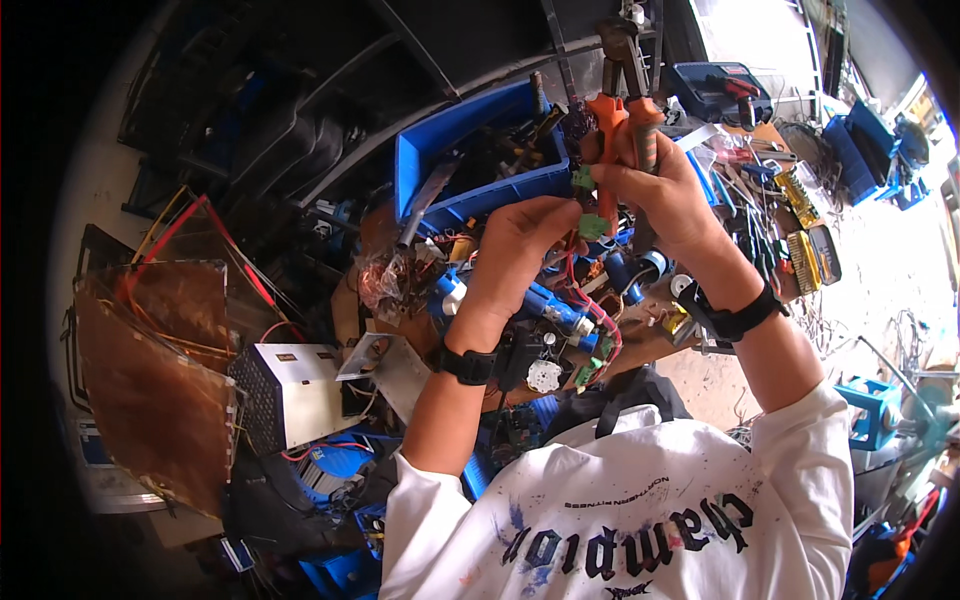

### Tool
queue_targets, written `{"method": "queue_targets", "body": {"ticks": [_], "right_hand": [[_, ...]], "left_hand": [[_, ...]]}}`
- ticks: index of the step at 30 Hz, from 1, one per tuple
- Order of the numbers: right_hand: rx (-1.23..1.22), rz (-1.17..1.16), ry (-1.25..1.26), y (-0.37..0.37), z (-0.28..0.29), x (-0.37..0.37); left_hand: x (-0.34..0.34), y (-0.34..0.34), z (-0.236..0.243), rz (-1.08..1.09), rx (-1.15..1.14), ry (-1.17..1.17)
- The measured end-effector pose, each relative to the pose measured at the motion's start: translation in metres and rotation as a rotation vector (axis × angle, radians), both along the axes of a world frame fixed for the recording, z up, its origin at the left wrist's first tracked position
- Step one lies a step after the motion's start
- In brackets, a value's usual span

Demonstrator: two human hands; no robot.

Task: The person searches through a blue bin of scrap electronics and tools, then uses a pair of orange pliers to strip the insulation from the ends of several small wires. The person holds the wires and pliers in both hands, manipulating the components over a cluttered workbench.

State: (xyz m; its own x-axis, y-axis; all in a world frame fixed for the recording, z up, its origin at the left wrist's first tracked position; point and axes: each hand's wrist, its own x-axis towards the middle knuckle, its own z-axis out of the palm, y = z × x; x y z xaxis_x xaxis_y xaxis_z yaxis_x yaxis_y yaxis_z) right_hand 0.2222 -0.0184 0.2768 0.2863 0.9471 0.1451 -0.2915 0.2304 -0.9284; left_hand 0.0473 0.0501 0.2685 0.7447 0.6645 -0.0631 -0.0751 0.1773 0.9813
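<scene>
My right hand (668,195) is closed round a pair of orange-handled pliers (606,115), whose dark jaws point up and away from me. Between my two hands is a green terminal connector (594,226); the fingertips of my left hand (520,245) pinch it. Another small green piece (584,179) shows at my right thumb. Red and dark wires (578,290) run down from the left fingers to more green connectors (590,372) near the table's front edge. Exactly how the fingers meet the wires is hidden.
A blue bin (485,205) full of dark parts stands beyond my left hand. Blue cylinders (560,310) and loose parts crowd the table below. Screwdrivers and other hand tools (760,215) lie at right, near an open tool case (722,90). A white metal box (295,395) sits at left.
</scene>
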Motion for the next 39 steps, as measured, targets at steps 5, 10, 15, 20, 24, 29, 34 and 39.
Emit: {"method": "queue_targets", "body": {"ticks": [5, 10, 15, 20, 24, 29, 34, 39], "right_hand": [[0.058, 0.012, -0.019, 0.001, 0.004, -0.002], [0.018, -0.045, -0.052, 0.002, 0.004, -0.005], [0.001, -0.016, -0.034, 0.004, 0.002, -0.005], [0.043, 0.035, 0.023, 0.005, 0.0, -0.003], [0.024, 0.028, 0.018, 0.008, -0.007, -0.001], [0.019, 0.04, -0.024, 0.007, -0.006, -0.002], [-0.037, 0.01, -0.109, 0.001, 0.001, 0.0], [-0.207, -0.011, -0.177, -0.03, -0.001, 0.002]], "left_hand": [[0.001, 0.002, 0.007, 0.004, 0.057, 0.056], [0.001, -0.007, 0.011, 0.146, 0.34, 0.174], [0.005, -0.009, 0.005, 0.271, 0.595, 0.207], [0.005, -0.01, 0.005, 0.279, 0.351, 0.065], [0.007, -0.012, 0.013, 0.286, 0.321, 0.12], [0.008, -0.012, 0.014, 0.276, 0.238, 0.099], [0.007, -0.01, 0.014, 0.306, 0.217, 0.016], [-0.003, -0.006, 0.012, 0.352, 0.154, -0.054]]}}
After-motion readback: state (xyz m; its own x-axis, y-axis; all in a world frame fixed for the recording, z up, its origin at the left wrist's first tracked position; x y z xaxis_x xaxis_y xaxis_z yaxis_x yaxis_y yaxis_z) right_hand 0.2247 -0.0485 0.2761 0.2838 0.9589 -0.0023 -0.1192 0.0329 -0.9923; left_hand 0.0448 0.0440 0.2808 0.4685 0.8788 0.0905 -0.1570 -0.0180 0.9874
